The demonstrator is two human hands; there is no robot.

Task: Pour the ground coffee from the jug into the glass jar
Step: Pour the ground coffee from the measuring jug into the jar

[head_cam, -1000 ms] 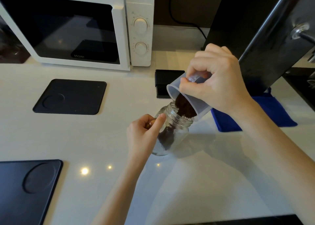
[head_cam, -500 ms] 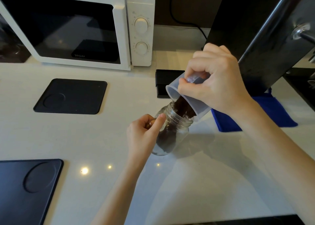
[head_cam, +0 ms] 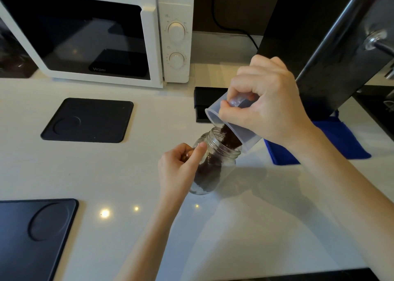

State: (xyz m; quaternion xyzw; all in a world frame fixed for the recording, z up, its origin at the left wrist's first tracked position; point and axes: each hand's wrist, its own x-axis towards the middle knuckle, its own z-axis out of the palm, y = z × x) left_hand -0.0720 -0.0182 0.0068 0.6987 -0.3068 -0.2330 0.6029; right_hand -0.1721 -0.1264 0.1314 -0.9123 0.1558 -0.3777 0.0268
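Note:
A clear glass jar [head_cam: 221, 170] stands on the white counter, tilted slightly, with dark ground coffee [head_cam: 207, 175] piled inside. My left hand [head_cam: 181, 170] grips its left side, thumb up against the neck. My right hand [head_cam: 268, 106] holds a translucent plastic jug [head_cam: 245, 137] tipped steeply down to the left, its mouth over the jar's rim. A stream of ground coffee [head_cam: 229, 138] slides from the jug into the jar's opening.
A white microwave [head_cam: 174, 46] stands at the back. Black mats lie at the left [head_cam: 87, 121] and near left [head_cam: 32, 234]. A small black box [head_cam: 204, 101] sits behind the jar, a blue cloth [head_cam: 341, 140] to the right, a dark machine [head_cam: 319, 46] beyond.
The jug has tipped further and its coffee has slid down towards the mouth. The heap of coffee inside the jar has grown. Both hands keep their grips.

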